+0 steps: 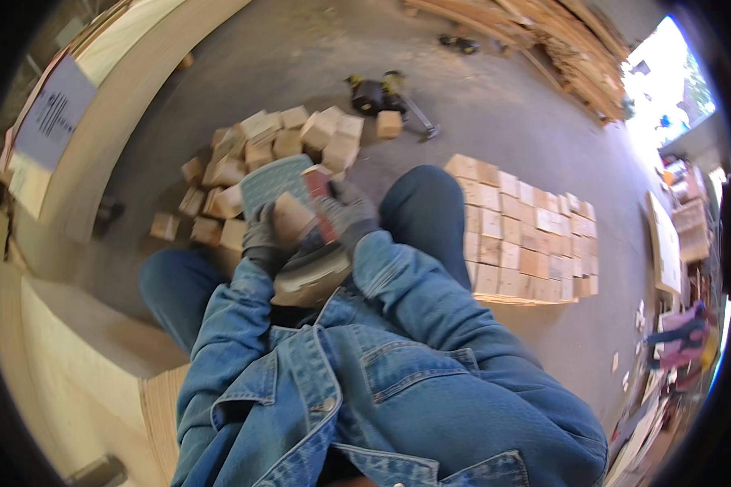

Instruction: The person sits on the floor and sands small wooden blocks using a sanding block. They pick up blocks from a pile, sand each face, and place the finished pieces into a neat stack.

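My left hand, in a grey glove, is closed on a pale wooden block between my knees. Wrapped round a flat red-brown sanding block is my right hand, gloved too. The sanding block lies against or very close to the wooden block's right side; the exact contact is blurred. Under both hands is a blue-grey textured plastic surface, its near part hidden by my hands. A pale curved edge shows below them, close to my lap.
A loose heap of wooden blocks lies ahead on the concrete floor. Right of my knee stands a neat stack of blocks. Beyond the heap are black-and-yellow tools and a hammer. Large wooden panels rise at left; lumber lies far right.
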`<action>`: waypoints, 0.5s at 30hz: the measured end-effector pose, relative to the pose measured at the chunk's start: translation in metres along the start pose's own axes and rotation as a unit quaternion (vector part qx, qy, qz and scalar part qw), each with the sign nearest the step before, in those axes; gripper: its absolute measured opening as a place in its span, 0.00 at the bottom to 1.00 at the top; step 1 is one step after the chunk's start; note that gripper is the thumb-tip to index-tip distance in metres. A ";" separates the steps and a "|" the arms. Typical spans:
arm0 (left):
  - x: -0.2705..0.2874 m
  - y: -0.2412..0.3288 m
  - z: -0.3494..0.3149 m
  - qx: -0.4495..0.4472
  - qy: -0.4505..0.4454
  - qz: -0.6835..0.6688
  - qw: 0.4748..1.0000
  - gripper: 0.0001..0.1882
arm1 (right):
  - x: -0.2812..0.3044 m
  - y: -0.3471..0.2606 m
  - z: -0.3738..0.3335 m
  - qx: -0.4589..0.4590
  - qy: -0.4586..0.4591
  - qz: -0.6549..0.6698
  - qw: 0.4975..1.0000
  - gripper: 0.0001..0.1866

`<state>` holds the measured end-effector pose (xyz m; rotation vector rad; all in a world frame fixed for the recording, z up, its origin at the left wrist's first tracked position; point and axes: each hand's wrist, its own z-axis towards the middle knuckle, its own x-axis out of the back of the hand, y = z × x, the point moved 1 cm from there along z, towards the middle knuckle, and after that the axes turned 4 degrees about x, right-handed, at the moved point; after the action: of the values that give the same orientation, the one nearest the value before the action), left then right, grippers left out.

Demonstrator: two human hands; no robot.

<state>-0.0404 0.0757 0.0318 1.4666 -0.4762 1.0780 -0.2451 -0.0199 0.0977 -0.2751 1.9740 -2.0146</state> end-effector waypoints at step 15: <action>-0.001 0.022 0.012 0.086 -0.064 0.022 0.994 0.63 | 0.004 -0.012 0.006 -0.067 -0.066 -0.199 0.975 0.31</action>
<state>-0.0545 0.0594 0.0448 1.6918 -0.5178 1.0866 -0.2481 -0.0266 0.1092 -0.8752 2.1013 -2.0211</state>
